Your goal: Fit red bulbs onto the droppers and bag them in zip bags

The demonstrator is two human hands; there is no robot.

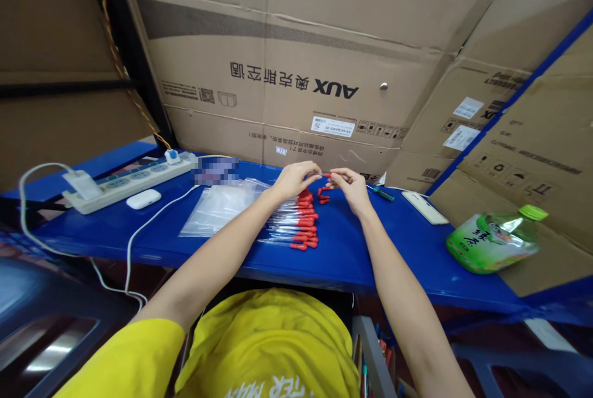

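Note:
My left hand [299,179] is closed in a pinch on a thin clear dropper tube, mostly hidden by the fingers. Fingers and thumb of my right hand [351,188] grip a red rubber bulb [327,175] at the tube's end, above the blue table. Below my left hand lies a pile of clear droppers [285,220] with red bulbs, their bulb ends pointing right. Several loose red bulbs [323,199] rest between the pile and my right hand. Clear plastic bags [217,206] lie left of the droppers, partly under my left forearm.
On the left of the blue table [345,256] are a power strip [134,177], a white case [143,199] and cables. To the right are a green-handled screwdriver [383,194], a pale phone [425,207] and a green drink bottle [493,240]. Cardboard [287,39] walls the back.

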